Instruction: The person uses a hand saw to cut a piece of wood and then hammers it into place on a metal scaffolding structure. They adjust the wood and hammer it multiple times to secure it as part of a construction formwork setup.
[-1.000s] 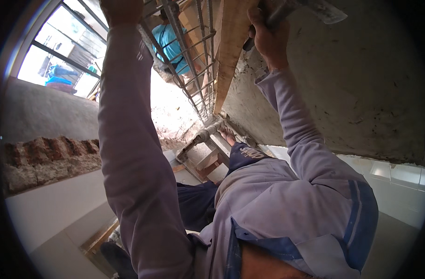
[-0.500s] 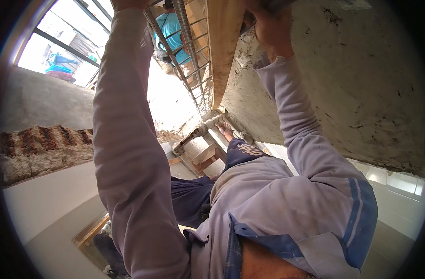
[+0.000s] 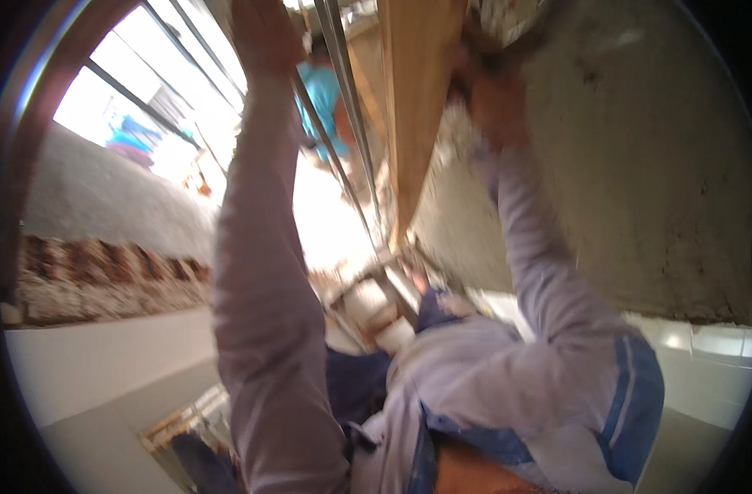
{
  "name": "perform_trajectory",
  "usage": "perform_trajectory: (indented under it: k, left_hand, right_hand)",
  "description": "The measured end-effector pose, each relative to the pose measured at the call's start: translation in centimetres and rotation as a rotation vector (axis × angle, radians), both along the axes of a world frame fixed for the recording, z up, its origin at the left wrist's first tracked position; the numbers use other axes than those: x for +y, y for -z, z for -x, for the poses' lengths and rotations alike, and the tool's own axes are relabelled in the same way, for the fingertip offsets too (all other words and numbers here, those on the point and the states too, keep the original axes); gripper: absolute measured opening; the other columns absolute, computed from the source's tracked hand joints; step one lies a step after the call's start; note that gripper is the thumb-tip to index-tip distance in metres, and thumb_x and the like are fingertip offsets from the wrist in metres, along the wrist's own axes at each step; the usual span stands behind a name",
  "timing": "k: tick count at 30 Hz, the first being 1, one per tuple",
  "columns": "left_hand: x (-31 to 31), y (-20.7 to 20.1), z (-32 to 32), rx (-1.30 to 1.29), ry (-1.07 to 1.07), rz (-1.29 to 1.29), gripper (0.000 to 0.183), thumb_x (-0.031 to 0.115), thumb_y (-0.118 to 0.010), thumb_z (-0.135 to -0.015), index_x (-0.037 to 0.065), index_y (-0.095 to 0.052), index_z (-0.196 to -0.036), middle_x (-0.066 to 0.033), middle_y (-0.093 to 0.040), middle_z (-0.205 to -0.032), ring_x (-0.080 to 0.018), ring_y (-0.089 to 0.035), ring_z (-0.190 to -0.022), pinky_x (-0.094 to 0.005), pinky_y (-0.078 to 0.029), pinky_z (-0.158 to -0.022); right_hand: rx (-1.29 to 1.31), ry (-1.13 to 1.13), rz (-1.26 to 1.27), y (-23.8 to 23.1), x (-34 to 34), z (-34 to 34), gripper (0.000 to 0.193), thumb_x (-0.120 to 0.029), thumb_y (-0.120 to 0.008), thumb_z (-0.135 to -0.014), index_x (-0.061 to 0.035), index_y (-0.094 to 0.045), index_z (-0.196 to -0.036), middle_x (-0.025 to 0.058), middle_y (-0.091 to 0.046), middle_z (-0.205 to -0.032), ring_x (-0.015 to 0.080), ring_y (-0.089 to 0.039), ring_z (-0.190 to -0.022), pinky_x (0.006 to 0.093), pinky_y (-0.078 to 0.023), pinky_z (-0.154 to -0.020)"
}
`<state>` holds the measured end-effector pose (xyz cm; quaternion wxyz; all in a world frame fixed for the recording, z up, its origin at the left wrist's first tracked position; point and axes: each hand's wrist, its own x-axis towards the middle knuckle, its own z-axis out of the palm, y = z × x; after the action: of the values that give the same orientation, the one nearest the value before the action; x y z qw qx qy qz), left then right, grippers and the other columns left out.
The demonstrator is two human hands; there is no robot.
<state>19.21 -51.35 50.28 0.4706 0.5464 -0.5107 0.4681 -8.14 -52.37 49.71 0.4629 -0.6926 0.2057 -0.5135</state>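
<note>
While my left hand grips a bar, my right closes on something blurred beside the stiff, heavy plank.

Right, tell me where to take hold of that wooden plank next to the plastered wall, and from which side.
Probably the wooden plank is best gripped by its narrow long edges, coming from the open left side by the metal bars. Its right side lies along the plastered wall, where the right hand already is, so fingers have little room there. The left hand is raised near the bars.
</note>
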Motion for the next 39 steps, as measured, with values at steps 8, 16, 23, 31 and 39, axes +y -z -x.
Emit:
perform_trajectory:
  k: [8, 16, 23, 31, 39]
  left_hand:
    - [1.5, -2.3, 5.0, 0.938, 1.003, -0.023, 0.041, 0.055, -0.047, -0.092, 0.014, -0.047, -0.092, 0.0069, -0.035, -0.064, -0.0033, -0.027, -0.054, -0.0207, -0.019, -0.049]
    - [3.7, -3.0, 5.4, 0.765, 0.796, -0.203, 0.052, 0.03, -0.068, -0.074, 0.006, -0.043, -0.113, 0.0013, -0.04, -0.078, -0.0075, -0.036, -0.064, -0.0217, -0.032, -0.056]
    - [2.5, -2.4, 7.4, 0.53, 0.62, -0.12, 0.093, 0.016, -0.073, -0.064, 0.01, -0.012, -0.134, -0.0037, -0.042, -0.098, -0.0127, -0.037, -0.077, -0.0244, -0.039, -0.064]
    - [3.1, 0.0, 5.4, 0.257, 0.407, -0.222, 0.071, 0.034, -0.081, -0.066, 0.006, -0.051, -0.125, -0.016, -0.032, -0.139, -0.0306, -0.032, -0.13, -0.0382, -0.033, -0.104]
    - [4.0, 1.5, 8.7, 0.035, 0.237, -0.082, 0.056, 0.043, -0.078, -0.068, 0.002, -0.064, -0.103, -0.0276, -0.017, -0.147, -0.0402, -0.018, -0.137, -0.05, -0.022, -0.109]
  right_hand:
    - [-0.094, -0.472, -0.189, 4.0, -3.6, -1.7, 0.044, -0.017, -0.058, -0.09, -0.0078, -0.05, -0.133, -0.0085, -0.047, -0.066, 0.0024, -0.037, -0.054, 0.0201, -0.031, -0.047]
    - [0.007, -0.48, -0.143, 4.4, -4.7, -5.2, 0.044, -0.028, -0.058, -0.092, -0.0057, -0.052, -0.129, -0.0076, -0.049, -0.07, 0.0019, -0.037, -0.056, 0.02, -0.03, -0.048]
    - [-0.008, -0.429, -0.201, 3.8, -4.7, -4.2, 0.042, -0.023, -0.059, -0.092, -0.0069, -0.051, -0.13, -0.0076, -0.052, -0.073, 0.0022, -0.04, -0.057, 0.0203, -0.033, -0.049]
    - [0.048, -0.462, -0.041, 4.8, -2.3, -2.3, 0.025, -0.021, -0.061, -0.09, -0.0021, -0.06, -0.106, -0.0056, -0.052, -0.064, 0.0007, -0.04, -0.047, 0.018, -0.03, -0.04]
    - [-0.078, -0.332, -0.227, 5.4, -1.5, -2.2, 0.014, -0.019, -0.06, -0.09, -0.0063, -0.059, -0.098, -0.0059, -0.052, -0.07, 0.0022, -0.044, -0.054, 0.0202, -0.034, -0.045]
